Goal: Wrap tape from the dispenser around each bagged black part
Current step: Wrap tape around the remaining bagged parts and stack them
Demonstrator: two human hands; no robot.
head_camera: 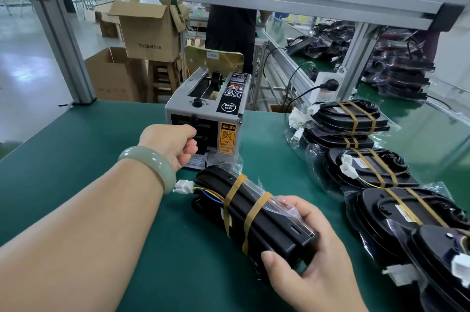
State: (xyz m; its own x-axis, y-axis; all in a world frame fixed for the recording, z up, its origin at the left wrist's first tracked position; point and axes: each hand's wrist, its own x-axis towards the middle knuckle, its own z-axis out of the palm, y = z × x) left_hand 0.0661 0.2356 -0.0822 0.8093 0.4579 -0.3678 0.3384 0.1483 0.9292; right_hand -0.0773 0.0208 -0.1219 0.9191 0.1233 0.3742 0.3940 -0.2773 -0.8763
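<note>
A grey tape dispenser (pixel 223 110) stands on the green table at centre. My left hand (pixel 170 145), with a pale green bangle on the wrist, is at the dispenser's front outlet, its fingers curled there; whether they pinch tape is hidden. My right hand (pixel 309 257) grips the near end of a bagged black part (pixel 259 212), held on edge just in front of the dispenser. Two tan tape bands circle that part. A white connector with coloured wires sticks out at its left end.
Several taped bagged black parts (pixel 376 171) lie in a row along the right side of the green mat (pixel 76 159). A white power strip (pixel 326 85) stands behind them. Aluminium frame posts, cardboard boxes and a standing person lie beyond the table's far edge.
</note>
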